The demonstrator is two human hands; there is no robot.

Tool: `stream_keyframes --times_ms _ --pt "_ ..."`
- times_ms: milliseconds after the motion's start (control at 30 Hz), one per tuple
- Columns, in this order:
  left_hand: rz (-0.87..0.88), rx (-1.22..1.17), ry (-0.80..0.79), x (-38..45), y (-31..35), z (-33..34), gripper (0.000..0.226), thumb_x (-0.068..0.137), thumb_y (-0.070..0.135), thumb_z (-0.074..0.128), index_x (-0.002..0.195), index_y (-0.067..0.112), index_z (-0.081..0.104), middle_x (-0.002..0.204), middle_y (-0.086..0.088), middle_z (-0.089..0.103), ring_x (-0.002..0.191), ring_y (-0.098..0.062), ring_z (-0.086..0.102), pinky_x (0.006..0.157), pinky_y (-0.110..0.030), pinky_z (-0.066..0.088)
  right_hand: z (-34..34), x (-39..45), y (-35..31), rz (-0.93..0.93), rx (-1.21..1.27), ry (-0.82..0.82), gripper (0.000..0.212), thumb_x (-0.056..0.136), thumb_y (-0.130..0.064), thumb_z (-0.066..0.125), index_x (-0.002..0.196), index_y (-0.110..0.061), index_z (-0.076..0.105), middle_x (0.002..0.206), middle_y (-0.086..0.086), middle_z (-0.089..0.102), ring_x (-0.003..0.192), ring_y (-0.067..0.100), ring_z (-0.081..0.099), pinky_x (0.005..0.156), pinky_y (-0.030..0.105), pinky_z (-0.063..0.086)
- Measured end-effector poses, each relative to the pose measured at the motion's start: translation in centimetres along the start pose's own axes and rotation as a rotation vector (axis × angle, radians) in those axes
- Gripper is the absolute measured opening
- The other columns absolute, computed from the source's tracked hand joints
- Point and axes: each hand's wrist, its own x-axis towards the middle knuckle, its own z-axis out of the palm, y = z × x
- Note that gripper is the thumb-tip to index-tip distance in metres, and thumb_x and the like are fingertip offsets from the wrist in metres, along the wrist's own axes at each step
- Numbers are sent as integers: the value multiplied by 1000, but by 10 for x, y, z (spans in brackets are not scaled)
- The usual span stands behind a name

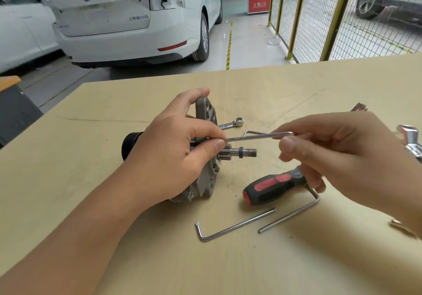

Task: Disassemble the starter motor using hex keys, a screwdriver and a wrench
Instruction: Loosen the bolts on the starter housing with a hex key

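Currently the starter motor (pixel 203 157) is held on its side near the middle of the worktop (pixel 91 203) by the left hand (pixel 173 157), whose fingers are curled over the grey flange while thumb and forefinger pinch the tip of a hex key (pixel 258 136) against it. The other end of that hex key is pinched between the thumb and fingertips of the right hand (pixel 338 157), so the key is carried level above the motor's shaft. A screwdriver (pixel 271 187) with a black and red handle is laid just beside the motor, toward the near edge, and two more hex keys (pixel 235 226) are laid nearer still. A wrench (pixel 230 123) is seen beyond the flange, toward the far edge.
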Motion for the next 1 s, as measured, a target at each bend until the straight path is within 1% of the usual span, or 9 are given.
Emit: stream_keyframes --times_ms 133,300,367,433,533,633,733,900,1000 --pt "-2 -32 45 -1 0 0 12 88 27 78 91 38 82 152 6 51 138 -8 49 109 -22 34 3 3 -5 214 163 1 46 77 -66 75 83 -21 77 63 13 68 36 22 50 37 29 42" --pt "-3 -33 26 -1 0 -1 19 90 22 82 93 40 82 154 8 48 135 -7 53 114 -33 39 5 3 0 31 159 -5 12 83 -26 80 82 -16 72 68 11 68 41 21 55 42 28 47" --pt "-8 -21 1 -1 1 0 14 92 26 79 95 39 82 158 9 44 128 -4 57 113 -37 43 9 1 2 -74 34 40 13 86 -10 77 83 -21 71 68 8 69 42 19 60 44 22 48" --pt "-14 -8 -13 0 1 0 10 91 37 72 93 40 81 159 13 42 129 -3 56 112 -38 43 13 -1 2 -91 88 91 12 85 -10 69 85 -22 73 68 10 69 42 20 61 45 21 47" --pt "-23 -5 11 0 2 0 8 90 37 73 89 40 80 157 14 44 139 -4 46 111 -35 38 15 -1 0 -14 180 105 12 85 -35 74 88 -24 78 69 15 69 42 21 59 45 25 49" --pt "-21 -1 44 -1 1 1 14 89 25 81 88 39 80 153 12 48 137 -6 48 109 -31 37 14 -3 -5 113 188 21 58 70 -77 71 93 -25 79 74 13 72 45 21 60 47 25 49" --pt "-28 -15 50 -1 3 0 13 87 25 80 87 38 80 152 13 48 138 -7 48 109 -30 37 20 -3 -13 174 248 -37 53 78 -73 67 90 -22 78 75 12 71 45 23 58 45 31 48" --pt "-22 -11 27 0 1 0 14 85 26 82 85 39 76 150 17 48 115 -12 61 92 -22 49 19 9 -23 67 -234 -122 29 94 -42 54 76 -24 68 60 -16 66 45 7 60 43 13 41" --pt "-3 -54 22 0 -3 -2 19 81 30 84 90 42 73 145 17 52 110 2 60 87 -5 44 20 25 -35 -23 -573 -213 25 93 -35 48 80 -28 68 70 -14 68 63 1 62 59 20 47"
